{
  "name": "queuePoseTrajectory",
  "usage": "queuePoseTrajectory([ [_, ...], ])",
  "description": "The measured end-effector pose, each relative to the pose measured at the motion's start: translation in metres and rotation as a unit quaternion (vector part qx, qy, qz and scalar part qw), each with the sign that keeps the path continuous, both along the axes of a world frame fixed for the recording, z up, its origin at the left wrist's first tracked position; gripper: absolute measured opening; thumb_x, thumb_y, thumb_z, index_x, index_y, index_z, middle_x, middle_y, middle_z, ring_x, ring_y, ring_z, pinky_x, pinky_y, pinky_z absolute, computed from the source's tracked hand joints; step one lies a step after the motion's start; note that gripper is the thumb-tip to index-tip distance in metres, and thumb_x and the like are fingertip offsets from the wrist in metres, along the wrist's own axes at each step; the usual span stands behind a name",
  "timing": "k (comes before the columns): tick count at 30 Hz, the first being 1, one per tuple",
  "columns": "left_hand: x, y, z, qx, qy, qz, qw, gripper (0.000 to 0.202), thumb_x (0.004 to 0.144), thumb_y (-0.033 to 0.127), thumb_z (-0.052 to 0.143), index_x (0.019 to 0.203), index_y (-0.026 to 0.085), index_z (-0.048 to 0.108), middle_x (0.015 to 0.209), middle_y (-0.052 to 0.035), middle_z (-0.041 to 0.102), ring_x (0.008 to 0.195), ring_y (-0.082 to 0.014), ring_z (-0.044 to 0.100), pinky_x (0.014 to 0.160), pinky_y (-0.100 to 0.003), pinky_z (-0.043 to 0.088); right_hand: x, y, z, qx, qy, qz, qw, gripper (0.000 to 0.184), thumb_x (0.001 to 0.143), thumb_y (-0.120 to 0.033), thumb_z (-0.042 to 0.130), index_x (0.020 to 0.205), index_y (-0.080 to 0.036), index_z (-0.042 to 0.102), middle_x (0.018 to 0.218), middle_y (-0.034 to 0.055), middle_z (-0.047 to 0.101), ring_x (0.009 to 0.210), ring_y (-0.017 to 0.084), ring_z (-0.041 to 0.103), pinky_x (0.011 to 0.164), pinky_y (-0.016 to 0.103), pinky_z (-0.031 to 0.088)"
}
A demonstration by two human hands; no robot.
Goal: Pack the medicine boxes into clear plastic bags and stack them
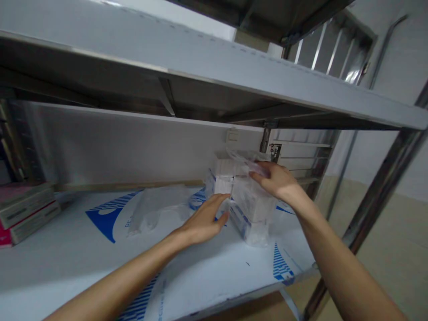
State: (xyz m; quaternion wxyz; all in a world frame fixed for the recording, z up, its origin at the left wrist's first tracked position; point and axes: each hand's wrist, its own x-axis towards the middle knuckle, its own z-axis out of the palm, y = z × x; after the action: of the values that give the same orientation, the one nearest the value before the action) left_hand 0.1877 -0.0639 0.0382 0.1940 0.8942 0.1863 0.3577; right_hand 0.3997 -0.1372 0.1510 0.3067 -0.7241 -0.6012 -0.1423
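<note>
White boxes (257, 207) stand stacked inside a clear plastic bag on the lower shelf, with blue marks on the lower ones. My right hand (276, 180) is at the top of the stack, its fingers closed on the loose film of the plastic bag (245, 160). Left of the boxes, my left hand (207, 218) has its thumb and fingers apart and holds nothing; its fingertips are close to the bag's side. More white boxes (223, 183) are stacked just behind. A flat clear plastic bag (160, 207) lies on the shelf beyond my left hand.
The lower shelf (187, 276) is covered in white film with blue printing. Pink and white boxes (30, 214) sit at its left end. An upper shelf (200, 62) hangs low over the work, and a metal post (377, 196) stands at the right.
</note>
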Motion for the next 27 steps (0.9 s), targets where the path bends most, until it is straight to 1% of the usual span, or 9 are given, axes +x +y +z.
queuePoseTrajectory([
  [3, 0.026, -0.007, -0.008, -0.012, 0.020, -0.008, 1.000, 0.063, 0.095, 0.033, 0.056, 0.153, 0.017, 0.036, 0.159, -0.0193, 0.038, 0.149, -0.0338, 0.034, 0.120, -0.056, 0.033, -0.001, 0.016, -0.009, -0.088, -0.061, -0.017, 0.994, 0.050, 0.094, -0.037, 0.053, 0.141, -0.020, 0.059, 0.138, 0.0181, 0.064, 0.127, 0.039, 0.060, 0.106, 0.053, 0.044],
  [6, 0.043, -0.009, -0.016, -0.042, 0.044, -0.004, 0.998, 0.073, 0.095, 0.038, 0.054, 0.158, 0.015, 0.026, 0.166, -0.0186, 0.024, 0.154, -0.0329, 0.020, 0.124, -0.053, 0.025, -0.008, 0.021, -0.018, -0.152, -0.084, -0.048, 0.984, 0.050, 0.097, -0.040, 0.046, 0.141, -0.023, 0.059, 0.139, 0.0160, 0.064, 0.129, 0.038, 0.058, 0.107, 0.053, 0.043],
  [10, 0.052, -0.010, -0.017, -0.055, 0.073, -0.012, 0.996, 0.075, 0.096, 0.038, 0.051, 0.160, 0.013, 0.021, 0.167, -0.0156, 0.021, 0.156, -0.0286, 0.016, 0.127, -0.047, 0.020, -0.012, 0.024, -0.022, -0.158, -0.121, -0.054, 0.978, 0.051, 0.096, -0.041, 0.043, 0.141, -0.023, 0.059, 0.140, 0.0133, 0.063, 0.128, 0.038, 0.058, 0.107, 0.053, 0.041],
  [14, 0.047, -0.012, -0.016, -0.058, 0.092, -0.009, 0.994, 0.075, 0.097, 0.040, 0.050, 0.160, 0.014, 0.019, 0.168, -0.0150, 0.020, 0.156, -0.0294, 0.014, 0.127, -0.048, 0.020, -0.011, 0.028, -0.026, -0.145, -0.138, -0.038, 0.979, 0.055, 0.097, -0.051, 0.043, 0.143, -0.025, 0.057, 0.139, 0.0141, 0.064, 0.129, 0.043, 0.055, 0.107, 0.061, 0.036],
  [16, 0.037, -0.011, -0.017, -0.040, 0.086, -0.001, 0.995, 0.071, 0.099, 0.041, 0.047, 0.161, 0.019, 0.018, 0.168, -0.0140, 0.020, 0.155, -0.0299, 0.018, 0.126, -0.050, 0.024, -0.012, 0.027, -0.028, -0.102, -0.137, -0.041, 0.984, 0.063, 0.094, -0.060, 0.048, 0.144, -0.023, 0.056, 0.140, 0.0170, 0.062, 0.135, 0.049, 0.046, 0.107, 0.068, 0.031],
  [19, 0.013, -0.006, -0.019, 0.041, 0.082, 0.017, 0.996, 0.058, 0.102, 0.038, 0.044, 0.157, 0.025, 0.030, 0.165, -0.0131, 0.028, 0.149, -0.0302, 0.033, 0.120, -0.052, 0.034, -0.020, 0.025, -0.030, 0.081, -0.142, -0.020, 0.986, 0.060, 0.089, -0.057, 0.059, 0.133, -0.017, 0.065, 0.140, 0.0194, 0.061, 0.143, 0.050, 0.033, 0.109, 0.068, 0.027],
  [22, -0.019, 0.007, -0.021, 0.152, 0.105, 0.048, 0.982, 0.043, 0.102, 0.029, 0.041, 0.144, 0.022, 0.050, 0.151, -0.0142, 0.048, 0.137, -0.0304, 0.049, 0.113, -0.052, 0.042, -0.039, 0.025, -0.030, 0.261, -0.145, 0.104, 0.949, 0.028, 0.092, -0.035, 0.057, 0.102, -0.014, 0.074, 0.112, 0.0155, 0.074, 0.124, 0.037, 0.054, 0.104, 0.053, 0.039],
  [25, -0.053, 0.027, -0.020, 0.180, 0.133, 0.105, 0.969, 0.036, 0.101, 0.019, 0.039, 0.127, 0.017, 0.063, 0.125, -0.0126, 0.067, 0.117, -0.0265, 0.062, 0.104, -0.045, 0.049, -0.064, 0.034, -0.032, 0.282, -0.135, 0.247, 0.917, 0.021, 0.092, -0.020, 0.051, 0.082, -0.016, 0.069, 0.084, 0.0097, 0.072, 0.089, 0.024, 0.063, 0.086, 0.039, 0.048],
  [27, -0.076, 0.040, -0.019, 0.163, 0.159, 0.161, 0.960, 0.034, 0.099, 0.015, 0.039, 0.118, 0.015, 0.067, 0.112, -0.0122, 0.071, 0.107, -0.0259, 0.066, 0.098, -0.042, 0.052, -0.081, 0.048, -0.038, 0.243, -0.134, 0.306, 0.911, 0.022, 0.093, -0.018, 0.050, 0.078, -0.016, 0.067, 0.079, 0.0079, 0.070, 0.084, 0.022, 0.061, 0.083, 0.036, 0.049],
])
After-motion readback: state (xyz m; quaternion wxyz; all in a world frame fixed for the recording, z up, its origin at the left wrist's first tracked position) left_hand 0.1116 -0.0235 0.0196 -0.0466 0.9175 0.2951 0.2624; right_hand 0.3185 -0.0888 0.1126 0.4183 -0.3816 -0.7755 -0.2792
